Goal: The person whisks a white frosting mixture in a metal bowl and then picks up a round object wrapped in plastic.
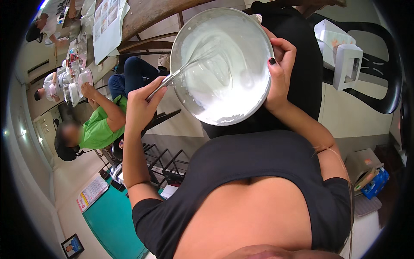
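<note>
My left hand (145, 100) grips the metal handle of a wire whisk (168, 80) between thumb and fingers. The whisk's wire loops lie in a white, creamy mixture (223, 71) inside a round metal bowl (186, 105). My right hand (279, 68) holds the bowl at its right side, with the thumb by the rim and some fingers hidden behind it. The bowl is tilted so that its inside faces the camera, above my black-clad lap. White mixture coats much of the inner wall, and small splashes dot it near the rim.
A wooden table edge (145, 16) with printed sheets (108, 29) lies beyond the bowl at upper left. A person in a green shirt (103, 124) sits to the left; other people are farther back. At right, white boxes (347, 66) sit on a black chair (385, 37).
</note>
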The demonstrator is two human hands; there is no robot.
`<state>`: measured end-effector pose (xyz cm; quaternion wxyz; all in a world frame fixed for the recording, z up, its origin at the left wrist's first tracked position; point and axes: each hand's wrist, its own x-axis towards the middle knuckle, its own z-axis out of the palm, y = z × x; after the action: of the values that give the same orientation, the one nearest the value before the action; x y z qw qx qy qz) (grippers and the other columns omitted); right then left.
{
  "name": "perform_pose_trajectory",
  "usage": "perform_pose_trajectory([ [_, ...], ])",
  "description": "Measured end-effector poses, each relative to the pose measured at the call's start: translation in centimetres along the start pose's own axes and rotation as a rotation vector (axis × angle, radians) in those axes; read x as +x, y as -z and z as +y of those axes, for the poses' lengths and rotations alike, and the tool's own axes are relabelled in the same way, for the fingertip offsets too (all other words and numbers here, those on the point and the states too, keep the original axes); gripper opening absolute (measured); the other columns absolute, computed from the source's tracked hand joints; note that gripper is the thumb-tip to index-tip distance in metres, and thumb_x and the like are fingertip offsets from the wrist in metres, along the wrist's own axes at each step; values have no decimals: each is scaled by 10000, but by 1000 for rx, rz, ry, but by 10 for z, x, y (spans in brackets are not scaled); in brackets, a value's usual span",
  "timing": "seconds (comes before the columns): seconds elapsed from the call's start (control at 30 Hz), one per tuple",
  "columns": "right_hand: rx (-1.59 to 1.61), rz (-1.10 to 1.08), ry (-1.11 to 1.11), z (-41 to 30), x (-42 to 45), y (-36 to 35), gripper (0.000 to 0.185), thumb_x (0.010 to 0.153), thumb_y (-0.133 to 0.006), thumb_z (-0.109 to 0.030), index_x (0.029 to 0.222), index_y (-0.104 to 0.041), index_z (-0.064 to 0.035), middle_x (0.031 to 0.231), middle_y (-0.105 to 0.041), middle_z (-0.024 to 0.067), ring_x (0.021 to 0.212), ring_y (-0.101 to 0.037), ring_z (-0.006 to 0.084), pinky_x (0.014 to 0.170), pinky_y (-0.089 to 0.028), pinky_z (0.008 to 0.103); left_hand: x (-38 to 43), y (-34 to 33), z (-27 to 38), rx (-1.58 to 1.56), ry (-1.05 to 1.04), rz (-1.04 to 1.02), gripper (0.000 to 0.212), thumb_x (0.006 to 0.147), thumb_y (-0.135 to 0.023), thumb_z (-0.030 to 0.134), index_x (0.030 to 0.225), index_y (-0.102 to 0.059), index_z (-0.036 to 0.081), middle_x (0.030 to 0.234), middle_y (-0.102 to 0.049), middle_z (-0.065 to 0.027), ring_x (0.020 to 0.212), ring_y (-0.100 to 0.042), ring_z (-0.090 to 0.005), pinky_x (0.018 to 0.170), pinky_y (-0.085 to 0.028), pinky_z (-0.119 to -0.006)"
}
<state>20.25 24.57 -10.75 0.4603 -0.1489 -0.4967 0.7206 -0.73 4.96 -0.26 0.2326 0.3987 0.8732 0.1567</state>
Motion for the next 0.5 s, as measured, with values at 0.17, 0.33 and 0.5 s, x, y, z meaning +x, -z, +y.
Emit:
perform_pose_trajectory([
  [0.17,-40,-27,22,2,0,2,372,888,-375,-102,1227,-283,19,1416,-356,297,1310,-381,289,1114,-266,409,-1,25,4,-113,-193,-294,321,815,-723,83,1120,-673,-4,869,-705,-181,733,-662,-152,725,-500,-252],
  [0.33,14,13,2,1,1,1,373,889,-393,-108,1224,-286,17,1417,-354,297,1282,-400,281,1106,-275,409,18,42,11,27,-268,-518,312,834,-698,61,1127,-657,-38,897,-703,-195,787,-680,-154,760,-508,-273],
  [0.5,35,33,-63,-4,3,1,368,873,-373,-54,1222,-286,21,1418,-354,300,1307,-384,285,1118,-263,413,32,19,8,12,-185,-165,305,795,-731,57,1092,-696,-5,942,-724,-156,833,-702,-184,790,-514,-273],
])
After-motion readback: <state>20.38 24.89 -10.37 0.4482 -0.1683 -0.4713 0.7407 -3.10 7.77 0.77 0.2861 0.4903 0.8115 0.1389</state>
